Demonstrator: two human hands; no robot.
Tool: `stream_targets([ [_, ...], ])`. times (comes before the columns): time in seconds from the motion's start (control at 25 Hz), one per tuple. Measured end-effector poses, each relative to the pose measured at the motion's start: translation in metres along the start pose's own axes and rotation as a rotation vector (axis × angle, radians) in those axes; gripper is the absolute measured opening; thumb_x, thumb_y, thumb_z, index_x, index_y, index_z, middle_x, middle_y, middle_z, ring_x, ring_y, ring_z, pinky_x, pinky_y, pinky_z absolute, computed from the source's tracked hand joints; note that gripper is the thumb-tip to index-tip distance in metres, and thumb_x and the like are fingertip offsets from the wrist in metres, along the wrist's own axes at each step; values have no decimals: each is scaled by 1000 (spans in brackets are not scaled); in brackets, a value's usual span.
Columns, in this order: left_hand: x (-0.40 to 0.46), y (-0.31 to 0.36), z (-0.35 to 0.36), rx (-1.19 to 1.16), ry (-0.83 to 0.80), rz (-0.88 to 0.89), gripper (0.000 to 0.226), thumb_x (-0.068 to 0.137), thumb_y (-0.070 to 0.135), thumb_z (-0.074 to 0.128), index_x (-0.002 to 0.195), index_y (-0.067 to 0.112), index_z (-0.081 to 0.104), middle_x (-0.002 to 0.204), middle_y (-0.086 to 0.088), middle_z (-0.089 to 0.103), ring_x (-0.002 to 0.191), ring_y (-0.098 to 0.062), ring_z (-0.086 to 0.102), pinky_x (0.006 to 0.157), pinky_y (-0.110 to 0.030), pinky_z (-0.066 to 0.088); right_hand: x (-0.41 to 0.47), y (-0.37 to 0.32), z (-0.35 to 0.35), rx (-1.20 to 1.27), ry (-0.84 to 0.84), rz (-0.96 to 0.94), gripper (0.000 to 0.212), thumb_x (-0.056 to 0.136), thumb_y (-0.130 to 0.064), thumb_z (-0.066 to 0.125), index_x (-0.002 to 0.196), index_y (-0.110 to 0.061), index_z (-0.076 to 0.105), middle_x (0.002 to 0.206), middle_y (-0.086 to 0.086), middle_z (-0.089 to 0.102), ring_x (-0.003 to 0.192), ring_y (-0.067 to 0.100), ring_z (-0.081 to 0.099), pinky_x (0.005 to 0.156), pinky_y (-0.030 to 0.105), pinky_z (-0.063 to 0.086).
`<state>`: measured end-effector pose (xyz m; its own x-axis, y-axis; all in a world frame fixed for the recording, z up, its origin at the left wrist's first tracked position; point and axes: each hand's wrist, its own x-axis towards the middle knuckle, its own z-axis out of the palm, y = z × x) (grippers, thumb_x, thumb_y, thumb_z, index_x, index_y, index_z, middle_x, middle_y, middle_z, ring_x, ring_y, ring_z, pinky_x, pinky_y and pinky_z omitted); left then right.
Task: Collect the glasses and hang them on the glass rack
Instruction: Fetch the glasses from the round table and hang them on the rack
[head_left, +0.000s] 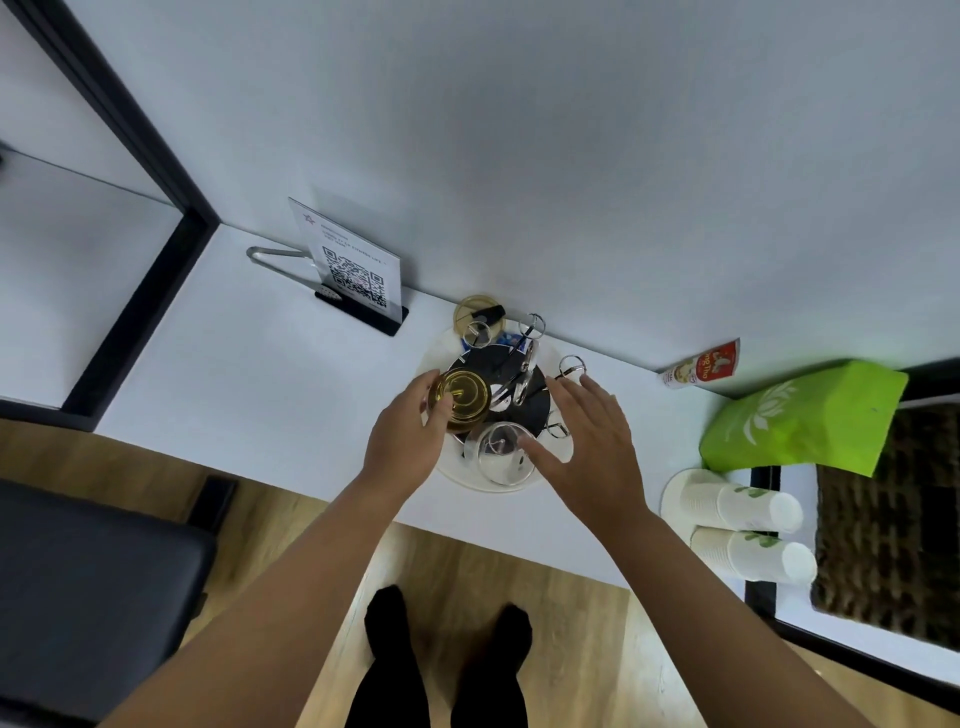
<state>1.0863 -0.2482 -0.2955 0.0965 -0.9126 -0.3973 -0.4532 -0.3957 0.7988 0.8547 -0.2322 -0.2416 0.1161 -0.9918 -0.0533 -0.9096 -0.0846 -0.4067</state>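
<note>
While your left hand (410, 431) curls round the amber glass (461, 399) at the left side of the rack (511, 387), the step in hand looks like hanging that glass, upside down, on one of the wire prongs. Whether it is already seated on a prong or only held against it, you cannot tell from above. Just right of it, a clear glass (501, 452) sits inverted at the near edge of the round white tray (540, 480) under the rack. Several ring-tipped prongs (571, 365) toward the back and right stand bare, and another amber glass (478, 312) rests behind the rack by the wall. Your right hand (587, 441) hovers wide, fingers straight and spread, above the tray's right side, holding nothing, its thumb near the clear glass.

The next move probably calls for steadying the rack with that free hand, letting the amber glass settle, then fetching the one by the wall.

As for the room: on the far left a black frame (135, 208) edges the white counter (234, 374), with tongs (275, 260) and a QR sign (358, 270) behind. Right of the rack lie a red sachet (701, 366), a green bag (800, 415), stacked paper cups (737, 506) on their sides, and a dark woven basket (888, 519). Below is wood floor (519, 597).
</note>
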Motion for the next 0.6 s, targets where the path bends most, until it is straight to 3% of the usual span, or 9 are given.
stream_targets([
  [0.16,-5,10,-7,69,-29,50,49,106,49,49,153,34,44,153,7,53,140,-16,50,104,-30,42,-1,2,-1,18,-30,16,74,95,-54,70,157,-19,47,158,7,52,152,29,38,124,54,31],
  [0.4,-24,27,-24,205,-16,205,52,104,45,55,154,32,44,154,10,50,141,-11,44,104,-22,32,-4,9,-15,-4,-83,-2,79,93,-52,74,159,-19,44,160,5,50,152,27,37,126,44,27],
  [0.6,-42,47,-39,259,-35,283,53,103,43,58,153,31,45,156,10,48,144,-13,41,108,-25,31,-16,9,-40,59,-40,51,76,92,-47,77,156,-19,47,154,5,55,146,27,42,120,36,29],
])
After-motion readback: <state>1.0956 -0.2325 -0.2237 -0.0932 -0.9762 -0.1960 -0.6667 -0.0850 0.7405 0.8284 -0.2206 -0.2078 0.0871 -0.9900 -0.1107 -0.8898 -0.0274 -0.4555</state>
